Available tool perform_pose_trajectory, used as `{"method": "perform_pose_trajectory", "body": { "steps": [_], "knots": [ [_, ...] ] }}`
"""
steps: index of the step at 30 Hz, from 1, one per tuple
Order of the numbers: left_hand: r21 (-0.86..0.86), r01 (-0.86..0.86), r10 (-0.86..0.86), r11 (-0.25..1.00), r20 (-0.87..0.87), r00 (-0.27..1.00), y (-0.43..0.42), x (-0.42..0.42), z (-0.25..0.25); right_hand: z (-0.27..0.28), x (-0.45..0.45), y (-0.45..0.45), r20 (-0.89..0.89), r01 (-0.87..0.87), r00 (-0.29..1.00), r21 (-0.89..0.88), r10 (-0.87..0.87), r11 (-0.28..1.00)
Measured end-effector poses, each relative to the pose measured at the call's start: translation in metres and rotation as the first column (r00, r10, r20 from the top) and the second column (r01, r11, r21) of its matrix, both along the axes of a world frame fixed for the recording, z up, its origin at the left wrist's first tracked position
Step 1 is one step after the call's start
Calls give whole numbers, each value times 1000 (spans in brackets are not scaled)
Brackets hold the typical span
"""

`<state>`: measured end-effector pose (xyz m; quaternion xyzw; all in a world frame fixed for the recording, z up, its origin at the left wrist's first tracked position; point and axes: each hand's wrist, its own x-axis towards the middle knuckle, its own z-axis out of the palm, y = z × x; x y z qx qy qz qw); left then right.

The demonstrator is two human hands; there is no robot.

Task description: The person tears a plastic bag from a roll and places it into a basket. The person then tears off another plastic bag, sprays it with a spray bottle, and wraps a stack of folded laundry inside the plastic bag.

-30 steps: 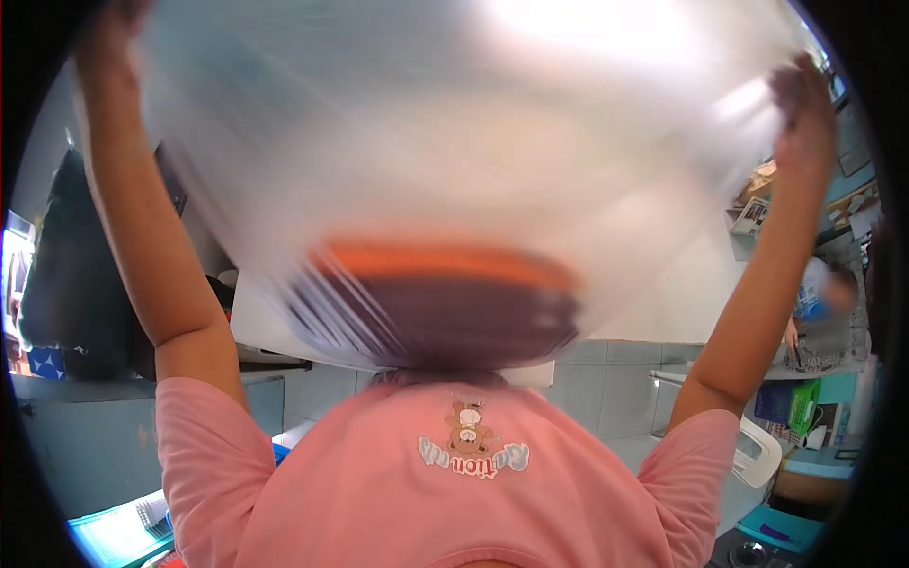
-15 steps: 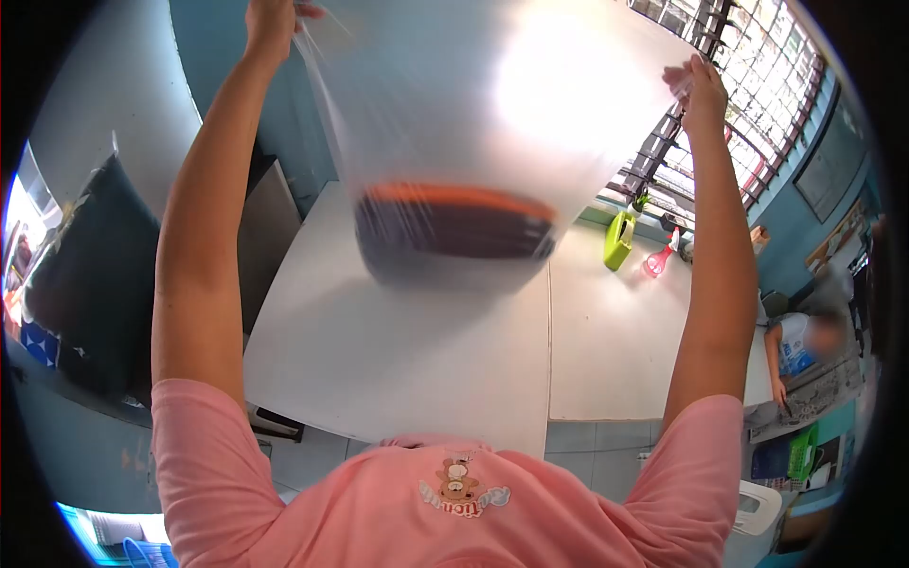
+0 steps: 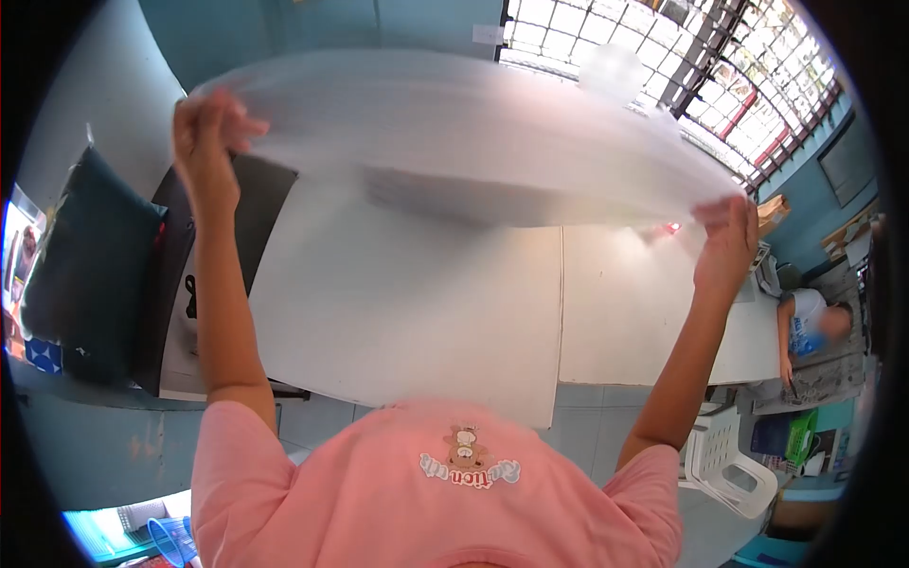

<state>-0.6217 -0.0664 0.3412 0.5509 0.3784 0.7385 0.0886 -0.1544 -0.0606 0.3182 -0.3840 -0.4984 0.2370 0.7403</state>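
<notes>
A large see-through plastic bag [image 3: 454, 114] stretches wide above the white table, smeared by motion. My left hand [image 3: 208, 151] grips its upper left edge, fingers closed on the film. At the opposite end my right hand [image 3: 727, 244] pinches the right edge. Through the plastic a dark shape [image 3: 454, 197] shows low in the bag; it is too blurred to name. The bag covers the far part of the white table [image 3: 407, 322].
A red-pink spray bottle [image 3: 670, 229] is partly hidden behind the bag. A dark cushion [image 3: 90, 265] stands at the left. White plastic chair [image 3: 724, 464] at the right; another person [image 3: 810, 322] sits beyond it. A barred window [image 3: 663, 57] is at the back.
Both hands have come down, and the bag with them, from tall and hanging to low and spread wide. The orange edge on the dark shape inside no longer shows.
</notes>
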Motion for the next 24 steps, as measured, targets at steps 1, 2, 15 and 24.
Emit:
{"method": "perform_pose_trajectory", "body": {
  "steps": [1, 2, 15, 24],
  "knots": [
    [21, -43, 42, 999, 49, 998, -14, -1, -11, -8, 2, -15, -20, -23, 1000, 42, 24, 999],
    [38, -84, 80, 996, 97, 992, -29, -5, -25, -20, 6, -32, -92, 20, 996, 26, -17, 999],
    [-214, -151, 165, 965, 49, 985, -115, -18, -137, -123, 8, -150, -105, -161, 985, -271, 137, 949],
    [-349, -130, 133, 928, -14, 991, 25, -36, -141, -91, 1, -10, -47, -213, 977, -305, 208, 928]
  ]
}}
